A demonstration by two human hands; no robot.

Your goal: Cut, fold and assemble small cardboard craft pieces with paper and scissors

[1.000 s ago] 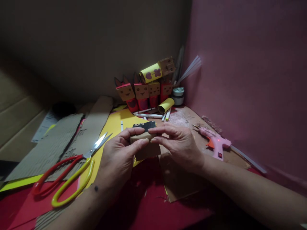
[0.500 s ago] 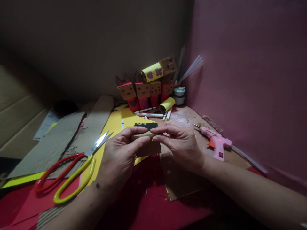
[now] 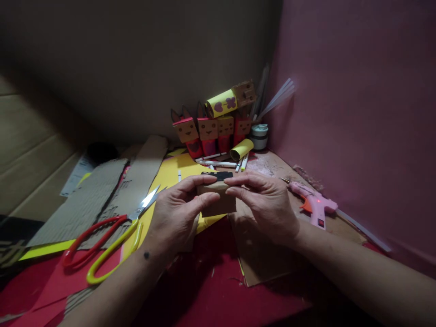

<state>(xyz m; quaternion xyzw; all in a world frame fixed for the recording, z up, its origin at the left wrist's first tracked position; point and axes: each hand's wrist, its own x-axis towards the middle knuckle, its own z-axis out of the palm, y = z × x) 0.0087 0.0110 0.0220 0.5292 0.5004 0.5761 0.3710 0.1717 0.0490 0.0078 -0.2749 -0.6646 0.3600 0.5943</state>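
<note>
A small folded piece of cardboard (image 3: 219, 208), brown with a black printed patch along its top, is held in front of me between both hands. My left hand (image 3: 179, 211) pinches its left part, thumb on the near face and fingers on the far side. On its right part, my right hand (image 3: 264, 204) pinches the fold with thumb and index finger. The fingertips of the two hands almost meet. Beyond the cardboard lies a yellow sheet (image 3: 185, 163). A flat cardboard piece (image 3: 259, 261) rests under my right hand.
Scissors (image 3: 131, 220) with red and yellow handles lie open at left by corrugated cardboard (image 3: 88, 193). A pink glue gun (image 3: 316, 204), its light on, lies at right. Cardboard-headed figures (image 3: 207, 129), markers (image 3: 218, 163), a yellow tube (image 3: 242, 149) and a lidded jar (image 3: 259, 136) stand behind.
The view has shifted slightly, so most things sit further right. The cardboard's near face shows more squarely now. Both hands keep their pinch on it.
</note>
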